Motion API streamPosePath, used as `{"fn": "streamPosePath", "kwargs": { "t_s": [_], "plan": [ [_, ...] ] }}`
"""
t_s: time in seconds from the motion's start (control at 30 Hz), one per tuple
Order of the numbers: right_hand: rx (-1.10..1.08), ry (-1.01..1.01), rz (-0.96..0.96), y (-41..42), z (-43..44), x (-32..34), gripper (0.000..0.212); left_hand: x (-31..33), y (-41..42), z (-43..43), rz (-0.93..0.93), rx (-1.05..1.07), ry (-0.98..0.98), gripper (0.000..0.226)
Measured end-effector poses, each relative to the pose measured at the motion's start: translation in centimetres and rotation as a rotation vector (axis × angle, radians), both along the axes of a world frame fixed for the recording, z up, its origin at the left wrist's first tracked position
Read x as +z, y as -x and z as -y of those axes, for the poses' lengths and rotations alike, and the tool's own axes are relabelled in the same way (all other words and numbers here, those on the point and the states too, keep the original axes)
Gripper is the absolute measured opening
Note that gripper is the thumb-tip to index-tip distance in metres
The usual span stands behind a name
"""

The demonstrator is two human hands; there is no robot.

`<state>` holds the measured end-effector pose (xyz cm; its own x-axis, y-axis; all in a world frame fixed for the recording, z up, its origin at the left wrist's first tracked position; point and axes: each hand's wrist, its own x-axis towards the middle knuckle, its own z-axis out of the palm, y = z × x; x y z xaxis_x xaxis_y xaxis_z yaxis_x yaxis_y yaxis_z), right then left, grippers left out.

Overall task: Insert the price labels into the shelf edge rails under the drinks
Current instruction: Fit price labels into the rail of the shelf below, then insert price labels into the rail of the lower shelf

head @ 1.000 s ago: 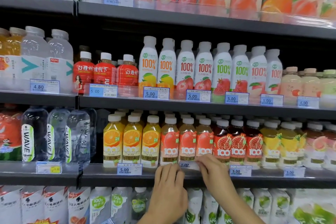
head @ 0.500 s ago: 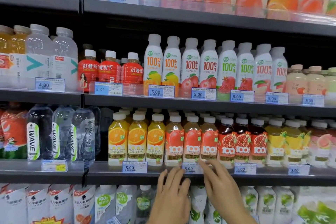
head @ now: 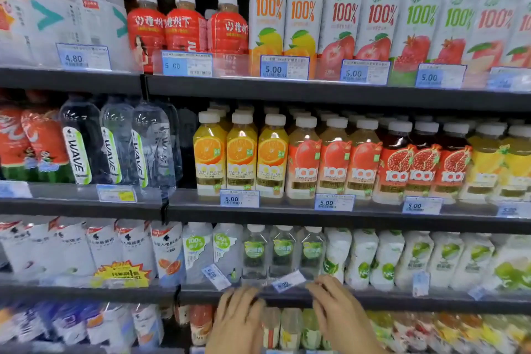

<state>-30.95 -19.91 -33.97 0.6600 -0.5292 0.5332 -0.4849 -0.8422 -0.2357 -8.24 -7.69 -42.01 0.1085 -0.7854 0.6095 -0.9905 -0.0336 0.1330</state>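
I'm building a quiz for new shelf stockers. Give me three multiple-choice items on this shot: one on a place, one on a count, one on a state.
1. Where are the hands?
A. at the top rail
B. at the rail under the small clear green-labelled bottles
C. at the WAVE bottles

2. How many orange-picture juice bottles stand in the front row?
A. one
B. three
C. six

3. How does the label between the hands sit?
A. tilted, not flat in the rail
B. flat and level
C. on the floor

Answers:
1 B: left hand and right hand are at that rail.
2 B: three orange juice bottles show side by side.
3 A: the loose label slants upward to the right.
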Motion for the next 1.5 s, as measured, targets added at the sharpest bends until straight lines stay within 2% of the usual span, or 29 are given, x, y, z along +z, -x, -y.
{"fn": "streamPosePath", "kwargs": {
  "t_s": [0.1, 0.13, 0.23, 0.4, 0.53, 0.67, 0.8, 0.93, 1.0, 1.07, 1.13, 1.2, 1.33, 1.4, 1.5],
  "plan": [
    [0.043, 0.022, -0.082, -2.3, -0.3, -1.3, 0.033, 2.6, 0.4, -1.2, -0.02, -0.01, -0.059, 0.039],
    [0.058, 0.044, -0.081, -3.0, -0.4, -1.6, 0.032, 2.5, 0.0, -1.4, 0.053, 0.038, -0.04, 0.039],
    [0.107, 0.038, -0.074, -5.1, -1.0, -1.6, 0.03, 2.8, -1.6, -2.2, 0.01, 0.107, -0.168, 0.042],
    [0.178, 0.035, -0.097, -8.9, -2.5, -2.3, 0.03, 3.1, -3.4, -3.2, 0.075, 0.148, -0.135, 0.04],
    [0.224, 0.016, -0.126, -11.8, -3.5, -2.5, 0.029, 3.1, -5.1, -3.9, 0.001, 0.172, -0.096, 0.035],
    [0.21, -0.037, -0.16, -13.8, -4.0, -2.9, 0.028, 3.1, -7.0, -3.6, -0.25, 0.259, 0.017, 0.023],
    [0.187, -0.063, -0.201, -14.7, -4.2, -3.2, 0.029, 3.7, -8.3, -3.0, -0.427, 0.253, 0.013, 0.033],
    [0.16, -0.105, -0.222, -14.9, -4.3, -3.1, 0.03, 4.5, -8.6, -2.1, -0.49, 0.232, -0.059, 0.04],
    [0.148, -0.13, -0.219, -14.8, -4.3, -2.9, 0.03, 4.7, -8.7, -1.3, -0.483, 0.222, -0.063, 0.03],
    [0.13, -0.184, -0.205, -14.8, -4.1, -2.7, 0.029, 4.7, -8.9, -0.7, -0.452, 0.22, -0.072, 0.01],
    [0.116, -0.261, -0.167, -14.7, -3.8, -2.6, 0.029, 4.7, -9.0, -0.4, -0.538, 0.222, -0.043, 0.009],
    [0.1, -0.38, -0.055, -14.6, -3.6, -2.1, 0.027, 5.2, -8.7, -0.5, -0.729, 0.245, 0.035, 0.013],
    [0.084, -0.778, 0.185, -14.4, -3.6, 0.1, 0.034, 6.3, -7.7, -1.5, -1.076, 0.216, 0.093, 0.011],
    [0.114, -0.878, 0.233, -14.3, -3.5, 0.6, 0.036, 6.2, -7.3, -2.0, -1.145, 0.158, 0.097, 0.009],
    [0.149, -0.883, 0.245, -14.3, -3.6, 0.9, 0.034, 6.1, -6.9, -2.7, -1.194, 0.12, 0.099, 0.01]
  ]
}}
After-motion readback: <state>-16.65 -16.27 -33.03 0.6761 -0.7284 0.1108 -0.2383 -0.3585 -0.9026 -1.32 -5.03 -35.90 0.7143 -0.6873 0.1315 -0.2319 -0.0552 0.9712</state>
